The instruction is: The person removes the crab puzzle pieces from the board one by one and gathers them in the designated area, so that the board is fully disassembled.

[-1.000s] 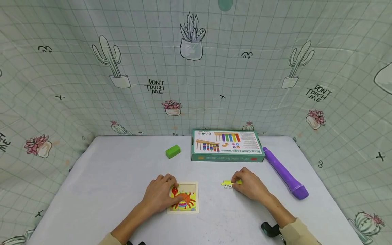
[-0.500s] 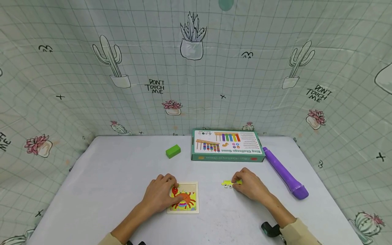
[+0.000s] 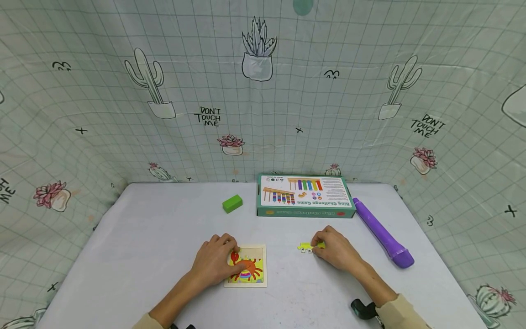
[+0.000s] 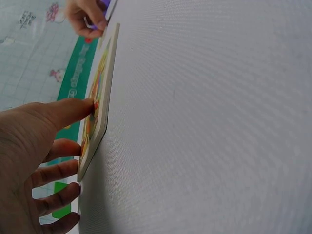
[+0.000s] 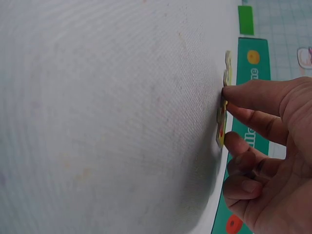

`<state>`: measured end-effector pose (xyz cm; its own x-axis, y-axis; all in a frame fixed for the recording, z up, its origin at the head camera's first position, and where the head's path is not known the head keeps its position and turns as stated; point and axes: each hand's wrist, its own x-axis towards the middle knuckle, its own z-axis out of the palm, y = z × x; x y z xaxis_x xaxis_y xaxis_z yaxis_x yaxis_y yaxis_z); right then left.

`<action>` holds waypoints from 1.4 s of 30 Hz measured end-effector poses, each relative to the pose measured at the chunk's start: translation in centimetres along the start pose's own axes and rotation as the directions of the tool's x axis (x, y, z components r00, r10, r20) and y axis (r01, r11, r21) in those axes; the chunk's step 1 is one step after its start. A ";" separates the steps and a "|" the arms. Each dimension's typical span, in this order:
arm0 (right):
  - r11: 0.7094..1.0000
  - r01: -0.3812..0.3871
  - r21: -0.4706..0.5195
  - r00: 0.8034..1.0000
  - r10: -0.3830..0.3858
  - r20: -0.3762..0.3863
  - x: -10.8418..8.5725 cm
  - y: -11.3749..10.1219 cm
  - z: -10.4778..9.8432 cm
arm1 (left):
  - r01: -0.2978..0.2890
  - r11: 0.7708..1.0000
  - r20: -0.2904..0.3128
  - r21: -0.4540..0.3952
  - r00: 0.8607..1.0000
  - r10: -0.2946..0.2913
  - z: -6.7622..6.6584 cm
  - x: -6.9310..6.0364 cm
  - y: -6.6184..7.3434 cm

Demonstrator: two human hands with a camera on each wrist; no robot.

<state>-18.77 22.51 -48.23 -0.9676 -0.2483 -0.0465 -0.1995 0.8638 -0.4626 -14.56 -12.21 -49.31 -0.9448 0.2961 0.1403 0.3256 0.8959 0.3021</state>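
Note:
A square wooden jigsaw puzzle (image 3: 256,277) with a red crab picture lies flat on the table; a bare strip of board shows along its far side. My left hand (image 3: 213,261) holds it at the left, thumb on the crab and fingertips by the edge. In the left wrist view, the thumb (image 4: 73,111) presses the puzzle's face (image 4: 101,80). To the right, my right hand (image 3: 338,249) pinches a strip of yellow jigsaw pieces (image 3: 305,247) at the table surface. The right wrist view has the strip (image 5: 227,70) edge-on, partly hidden by thumb and fingers.
A green block (image 3: 232,204) and a green-and-white game box (image 3: 306,212) stand at the back of the white table (image 3: 164,219). The purple microphone-shaped toy (image 3: 382,233) lies along the right side. A printed cloth (image 3: 263,114) hangs behind.

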 end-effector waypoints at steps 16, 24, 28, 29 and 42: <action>0.999 0.038 0.030 0.999 -0.037 -0.025 0.0 -0.7 -0.1 | -0.037 0.999 0.028 -0.002 0.999 0.037 -0.1 -0.2 -0.5; 0.995 0.083 0.057 0.996 -0.081 -0.035 0.6 -2.8 0.8 | -0.050 0.996 0.075 -0.071 0.996 0.055 -0.5 -0.2 -0.8; 0.991 0.107 0.078 0.994 -0.106 -0.019 1.1 -4.4 1.6 | -0.039 0.996 0.080 -0.083 0.996 0.046 -0.5 0.0 -0.8; 0.990 0.113 0.085 0.994 -0.112 -0.014 1.2 -4.8 1.8 | -0.037 0.996 0.079 -0.085 0.996 0.043 -0.4 0.0 -0.9; 0.965 0.221 0.138 0.967 -0.235 0.099 2.5 -9.1 4.5 | -0.013 0.993 0.081 -0.117 0.996 0.022 -0.6 0.0 -0.8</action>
<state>-18.65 12.10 -48.13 -0.8732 -0.4867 -0.0242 -0.3845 0.7186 -0.5795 -14.82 -13.10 -49.02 -0.9372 0.3417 0.0701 0.3395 0.8471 0.4089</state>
